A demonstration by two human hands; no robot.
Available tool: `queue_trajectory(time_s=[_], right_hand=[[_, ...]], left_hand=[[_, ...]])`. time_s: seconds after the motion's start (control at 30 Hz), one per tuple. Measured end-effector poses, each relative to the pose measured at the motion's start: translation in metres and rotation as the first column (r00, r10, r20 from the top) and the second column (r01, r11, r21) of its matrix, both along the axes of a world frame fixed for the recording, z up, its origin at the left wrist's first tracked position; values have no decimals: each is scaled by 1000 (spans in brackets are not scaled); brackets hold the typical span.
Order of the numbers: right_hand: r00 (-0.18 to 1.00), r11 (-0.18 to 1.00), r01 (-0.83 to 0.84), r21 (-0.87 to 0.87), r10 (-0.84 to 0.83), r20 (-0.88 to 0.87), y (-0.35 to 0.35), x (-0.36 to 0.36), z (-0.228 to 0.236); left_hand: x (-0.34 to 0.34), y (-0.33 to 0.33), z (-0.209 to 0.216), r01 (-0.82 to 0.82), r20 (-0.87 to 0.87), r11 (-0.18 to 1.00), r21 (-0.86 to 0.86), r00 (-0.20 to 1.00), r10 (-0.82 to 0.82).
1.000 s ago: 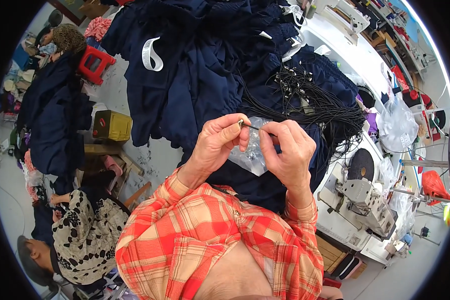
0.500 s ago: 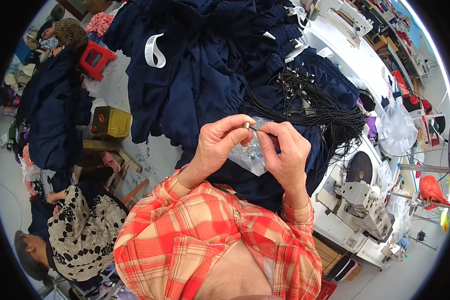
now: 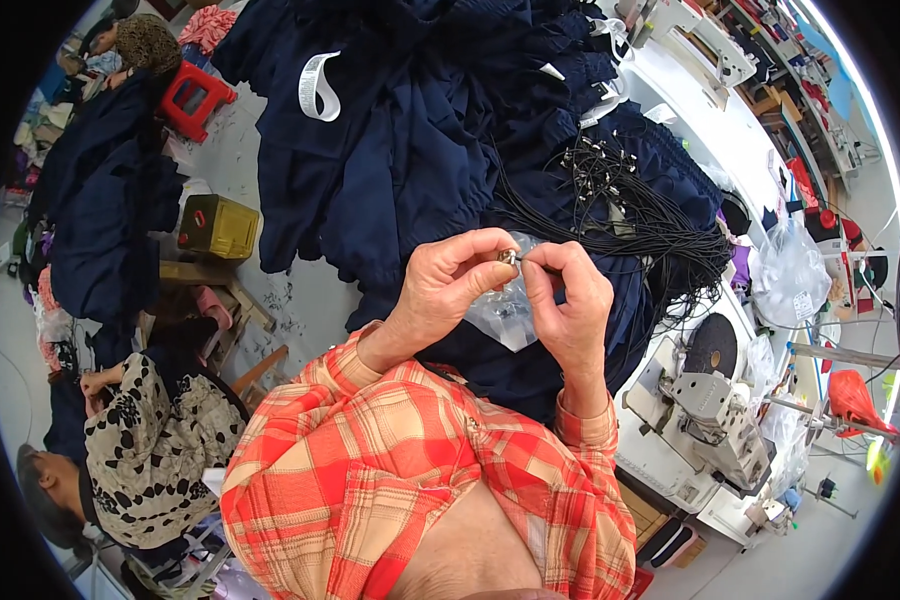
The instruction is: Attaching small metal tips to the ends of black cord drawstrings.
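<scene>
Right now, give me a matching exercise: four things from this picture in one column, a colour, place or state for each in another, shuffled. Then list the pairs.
1. Left hand
2. Bundle of black cords
3. Stool
4. Can

A. Red
B. Lying on navy fabric
C. Gold-coloured
D. Pinching a small shiny metal piece

Pairs: 1-D, 2-B, 3-A, 4-C

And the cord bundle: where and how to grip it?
Probably mid-length on the cord bundle, from above on the near side: there the strands run close together, uncovered, on top of the navy cloth. The end with silvery tips looks tangled.
</scene>
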State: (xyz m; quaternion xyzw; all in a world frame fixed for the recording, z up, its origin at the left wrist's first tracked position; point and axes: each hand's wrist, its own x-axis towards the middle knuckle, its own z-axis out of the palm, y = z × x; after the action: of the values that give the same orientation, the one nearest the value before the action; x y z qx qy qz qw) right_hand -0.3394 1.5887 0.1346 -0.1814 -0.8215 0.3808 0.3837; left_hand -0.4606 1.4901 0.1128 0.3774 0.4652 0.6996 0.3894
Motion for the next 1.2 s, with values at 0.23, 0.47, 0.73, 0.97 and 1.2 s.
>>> queue_trajectory(time_s=[0.23,0.47,0.73,0.97,1.2], right_hand=[[997,997,-67,-27,66,-49,-1,-2,-2],[999,991,-35,-129,36,2,-2,-4,1],[997,977,-71,-200,73,-2,5,6,-4],[999,970,41,-241,-31,45,9,19,-8],[996,936,57,-348,-79,-50,4,34,-22]], left_hand=[[-1,0,-1,-41,-49,998,44,998,43],[-4,0,3,-15,59,1000,18,998,14],[-3,10,1,0,-170,999,33,985,5],[5,25,-1,36,-211,999,28,977,-30],[19,27,-3,81,-303,996,-23,949,-84]])
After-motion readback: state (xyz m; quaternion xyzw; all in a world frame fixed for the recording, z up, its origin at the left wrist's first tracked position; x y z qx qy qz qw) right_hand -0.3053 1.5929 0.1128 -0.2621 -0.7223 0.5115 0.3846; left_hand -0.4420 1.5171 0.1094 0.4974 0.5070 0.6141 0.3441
